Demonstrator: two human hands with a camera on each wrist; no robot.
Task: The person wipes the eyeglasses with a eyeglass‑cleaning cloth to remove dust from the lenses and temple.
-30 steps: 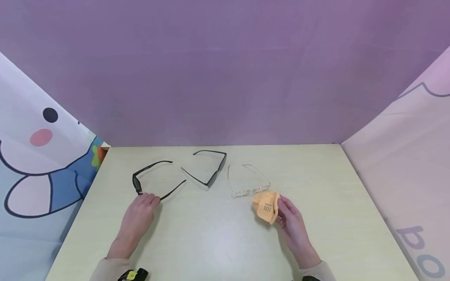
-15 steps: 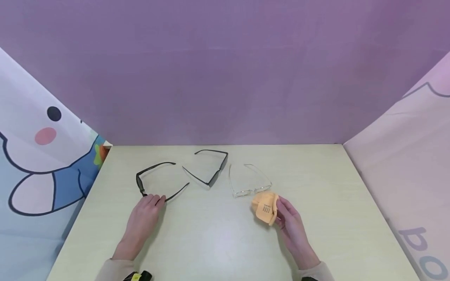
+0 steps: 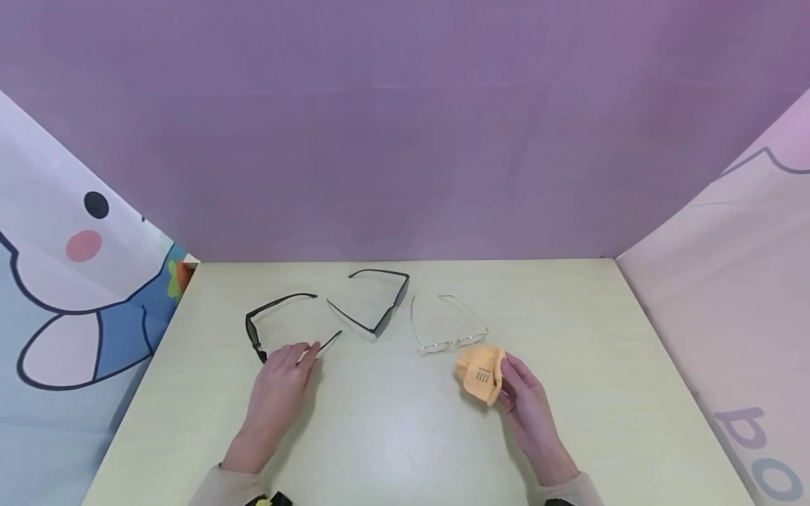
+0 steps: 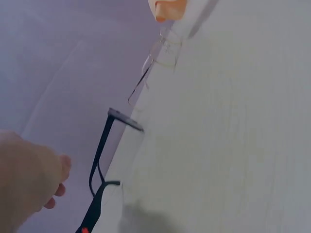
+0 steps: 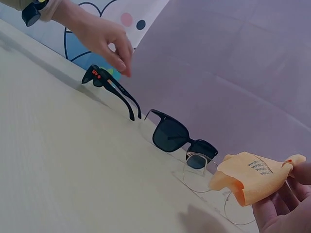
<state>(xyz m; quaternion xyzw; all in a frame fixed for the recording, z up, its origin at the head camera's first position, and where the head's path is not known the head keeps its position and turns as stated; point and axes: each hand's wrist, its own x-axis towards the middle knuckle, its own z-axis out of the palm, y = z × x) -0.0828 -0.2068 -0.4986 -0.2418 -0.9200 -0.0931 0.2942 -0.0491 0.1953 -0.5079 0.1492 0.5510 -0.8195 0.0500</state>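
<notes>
My right hand (image 3: 528, 414) grips a crumpled orange cloth (image 3: 479, 372) with small dark print on it, between thumb and fingers. My left hand (image 3: 278, 393) holds nothing; its fingers are loosely bent above the left pair of black sunglasses (image 3: 253, 330). In the right wrist view a gap shows between those sunglasses (image 5: 109, 82), which have red marks on one temple, and the left hand (image 5: 104, 41). From the head, the left hand covers part of their frame.
Another pair of black sunglasses (image 3: 384, 320), temples unfolded, lies near the table's middle. To its right are thin wire-rimmed clear glasses (image 3: 452, 344), close to the orange cloth. A purple backdrop (image 3: 405, 140) rises behind the table (image 3: 392, 450).
The left hand has let go of the left sunglasses and shifted right over them. Those sunglasses shifted slightly right earlier, then stayed. The right hand keeps the cloth in nearly the same place.
</notes>
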